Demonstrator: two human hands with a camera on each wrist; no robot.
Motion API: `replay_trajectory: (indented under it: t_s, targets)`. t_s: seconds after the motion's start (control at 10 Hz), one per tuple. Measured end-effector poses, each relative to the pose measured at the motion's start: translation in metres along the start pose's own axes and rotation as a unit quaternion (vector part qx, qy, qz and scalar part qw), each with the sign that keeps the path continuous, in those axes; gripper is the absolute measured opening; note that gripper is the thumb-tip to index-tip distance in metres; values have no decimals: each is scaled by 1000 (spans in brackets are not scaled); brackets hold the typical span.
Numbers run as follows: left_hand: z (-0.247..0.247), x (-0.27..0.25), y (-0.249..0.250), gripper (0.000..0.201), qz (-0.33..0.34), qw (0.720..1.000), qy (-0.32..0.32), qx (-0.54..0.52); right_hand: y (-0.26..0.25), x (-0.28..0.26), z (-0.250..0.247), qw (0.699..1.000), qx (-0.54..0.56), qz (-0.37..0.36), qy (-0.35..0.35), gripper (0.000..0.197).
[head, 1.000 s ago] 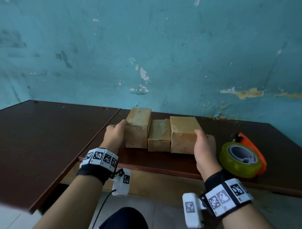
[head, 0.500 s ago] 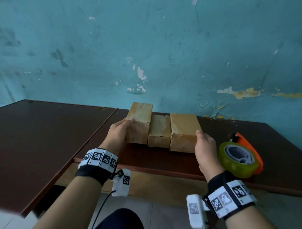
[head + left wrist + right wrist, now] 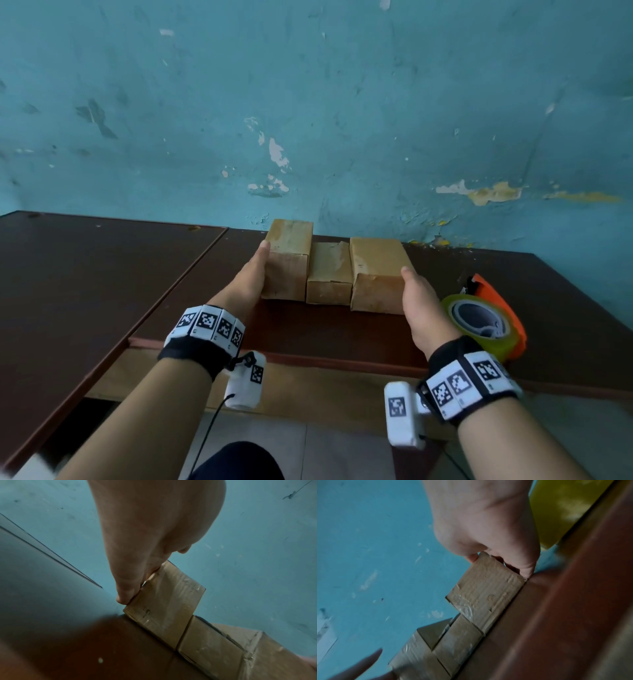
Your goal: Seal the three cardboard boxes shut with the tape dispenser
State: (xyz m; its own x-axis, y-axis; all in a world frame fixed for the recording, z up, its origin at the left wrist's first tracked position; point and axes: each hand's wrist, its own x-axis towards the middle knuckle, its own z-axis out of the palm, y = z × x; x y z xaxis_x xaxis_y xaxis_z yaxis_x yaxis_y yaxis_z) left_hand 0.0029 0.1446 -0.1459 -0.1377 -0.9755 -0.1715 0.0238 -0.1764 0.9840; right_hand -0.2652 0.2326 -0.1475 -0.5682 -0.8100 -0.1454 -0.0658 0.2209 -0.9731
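Fingers flat on left box; right hand flanks right box.

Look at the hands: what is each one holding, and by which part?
Neither lifts anything. The left hand presses flat on the left box's outer side; the right hand on the right box's outer side.

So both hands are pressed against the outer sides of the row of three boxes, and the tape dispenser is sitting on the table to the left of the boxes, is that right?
Not quite. The hands are as you say: left hand on the left box, right hand on the right box, with the middle box between. But the tape dispenser sits on the table to the right of the boxes, as the head view shows.
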Motion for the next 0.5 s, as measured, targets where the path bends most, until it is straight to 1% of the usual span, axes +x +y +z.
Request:
replay_trajectory:
  t_s: [0.1,0.2,0.3,0.4,0.5]
  targets:
    - [-9,11,-7,99,-12,998,-20,64,-4,11,-4,998,36,41,-32,65]
    - [-12,10,-3,100,19,990,9,139,-2,22,-8,997,43,53,-40,67]
    - [-3,-16,14,98,61,984,32,164,0,24,-9,996,67,47,-35,69]
    - [1,-25,17,82,95,976,25,195,-7,12,-15,993,116,10,-18,53]
    - [7,-36,23,74,153,958,47,238,-22,-14,-24,995,84,-43,24,44]
